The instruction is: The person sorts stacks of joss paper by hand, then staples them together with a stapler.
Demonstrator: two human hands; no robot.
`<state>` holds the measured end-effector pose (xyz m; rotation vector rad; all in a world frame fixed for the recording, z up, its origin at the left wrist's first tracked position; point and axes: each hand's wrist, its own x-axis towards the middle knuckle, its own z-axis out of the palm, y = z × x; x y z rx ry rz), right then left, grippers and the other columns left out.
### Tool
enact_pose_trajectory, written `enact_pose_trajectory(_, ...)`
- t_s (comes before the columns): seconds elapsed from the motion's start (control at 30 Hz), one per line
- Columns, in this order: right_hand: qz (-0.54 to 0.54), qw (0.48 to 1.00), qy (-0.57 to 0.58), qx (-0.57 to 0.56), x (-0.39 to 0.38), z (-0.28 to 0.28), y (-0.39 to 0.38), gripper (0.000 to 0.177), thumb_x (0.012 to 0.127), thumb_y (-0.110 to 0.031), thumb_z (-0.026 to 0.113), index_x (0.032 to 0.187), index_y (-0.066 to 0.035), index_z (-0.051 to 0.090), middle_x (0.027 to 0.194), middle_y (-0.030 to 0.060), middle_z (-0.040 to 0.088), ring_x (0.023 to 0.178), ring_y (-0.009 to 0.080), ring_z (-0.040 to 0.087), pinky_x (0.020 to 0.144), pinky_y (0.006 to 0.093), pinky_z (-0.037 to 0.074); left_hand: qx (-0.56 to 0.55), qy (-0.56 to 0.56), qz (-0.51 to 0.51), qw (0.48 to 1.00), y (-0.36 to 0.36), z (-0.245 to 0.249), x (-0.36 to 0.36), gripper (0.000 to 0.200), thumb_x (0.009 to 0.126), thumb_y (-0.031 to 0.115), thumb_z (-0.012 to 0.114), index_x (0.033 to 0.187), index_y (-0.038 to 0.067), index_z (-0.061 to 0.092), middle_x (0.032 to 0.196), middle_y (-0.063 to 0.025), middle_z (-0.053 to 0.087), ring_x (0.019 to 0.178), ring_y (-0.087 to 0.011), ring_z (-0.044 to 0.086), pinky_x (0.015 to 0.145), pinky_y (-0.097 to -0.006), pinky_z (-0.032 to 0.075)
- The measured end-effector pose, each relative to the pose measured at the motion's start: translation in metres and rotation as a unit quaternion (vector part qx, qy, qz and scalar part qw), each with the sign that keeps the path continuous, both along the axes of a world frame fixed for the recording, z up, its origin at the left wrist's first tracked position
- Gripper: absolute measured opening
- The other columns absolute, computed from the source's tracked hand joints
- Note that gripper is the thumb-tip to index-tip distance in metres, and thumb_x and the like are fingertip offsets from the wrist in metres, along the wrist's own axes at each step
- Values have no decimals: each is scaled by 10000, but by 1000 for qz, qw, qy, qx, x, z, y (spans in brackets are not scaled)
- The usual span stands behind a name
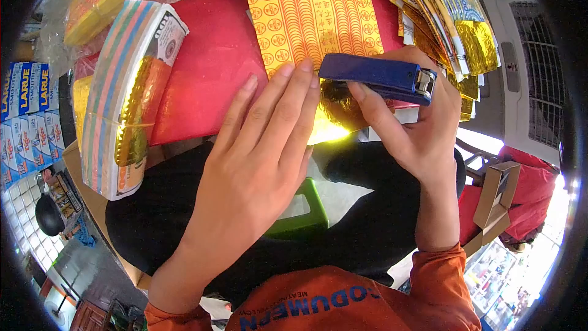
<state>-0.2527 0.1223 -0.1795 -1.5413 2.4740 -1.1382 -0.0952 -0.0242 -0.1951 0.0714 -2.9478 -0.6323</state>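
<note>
A yellow sheet (315,12) with red printed patterns and a shiny gold lower part lies on the red surface (211,55). My left hand (263,129) rests flat on its lower left part, fingers stretched out. My right hand (416,116) is closed around a dark blue stapler (367,73), whose front end sits over the sheet just right of my left fingertips. The stapler's jaws are hidden from above. A thick banded bundle of paper notes (119,98) stands left of my left hand. Beyond my right hand is a fanned stack of printed papers with gold foil (453,18).
Plastic-wrapped yellow packs (113,3) lie at the upper left. Blue and white boxes (27,116) are stacked at the far left. A green plastic stool (300,211) shows below my hands. An open cardboard box (496,196) and red cloth (530,193) are at the right.
</note>
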Motion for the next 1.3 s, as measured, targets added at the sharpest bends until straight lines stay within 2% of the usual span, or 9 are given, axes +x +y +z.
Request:
enact_pose_trajectory(0.3,70,983,171,25,2,1,-8,223,779,-45,792,940,12,649,812,71,645,694,177,628,649,301,488,-28,-14,-5,1000,1,4,2,673,811,136,705,1413,-19,445,1514,-161,405,1400,-318,398,1166,-467,311)
enact_pose_trajectory(0.4,-56,984,-168,-22,3,-4,3,156,877,-66,724,978,7,630,844,24,647,726,91,605,634,281,476,-11,2,-6,1000,1,4,1,673,818,143,703,1418,-16,445,1511,-166,405,1394,-325,402,1162,-467,317)
enact_pose_trajectory(0.43,-114,950,-253,-147,5,-13,1,148,884,-132,728,962,-17,676,798,31,673,695,91,590,630,255,468,-12,8,-4,1000,1,2,1,679,818,159,708,1428,12,450,1510,-169,405,1386,-332,409,1156,-472,323)
enact_pose_trajectory(0.5,-177,907,-315,-216,3,-2,5,129,907,-152,710,933,-31,673,774,-4,635,658,62,536,590,237,410,-9,13,0,1000,3,1,1,685,818,176,713,1438,39,455,1508,-172,405,1378,-338,416,1149,-477,329)
enact_pose_trajectory(0.53,-154,903,-318,-243,-10,-7,11,121,918,-168,701,903,-56,660,734,-25,587,638,40,486,581,222,348,-20,13,-4,1000,4,3,0,692,815,195,720,1446,75,460,1498,-174,412,1358,-345,430,1140,-484,336)
enact_pose_trajectory(0.67,-161,872,-363,-284,-13,-3,17,143,929,-197,690,881,-74,636,718,-37,564,653,46,478,608,216,335,-45,-6,6,999,10,8,-6,697,808,238,736,1450,148,479,1465,-175,437,1295,-359,470,1116,-500,354)
enact_pose_trajectory(0.87,-172,870,-376,-269,-13,1,18,163,934,-220,687,897,-69,639,736,-31,571,670,49,486,638,225,358,-109,65,14,992,10,-7,-8,646,792,187,733,1405,128,536,1429,-157,473,1272,-343,488,1114,-500,359)
enact_pose_trajectory(1.0,-174,868,-378,-270,-10,5,21,170,932,-226,690,919,-62,648,741,-32,574,679,45,488,631,224,358,-82,77,13,994,10,-2,-10,642,760,162,739,1377,128,567,1411,-137,503,1273,-321,496,1118,-494,361)
enact_pose_trajectory(1.3,-193,872,-356,-275,-5,7,21,188,914,-234,710,953,-56,666,734,-42,582,644,38,486,589,210,355,-37,125,-125,984,25,-6,0,659,676,241,752,1303,88,616,1358,-100,571,1243,-272,552,1093,-472,407)
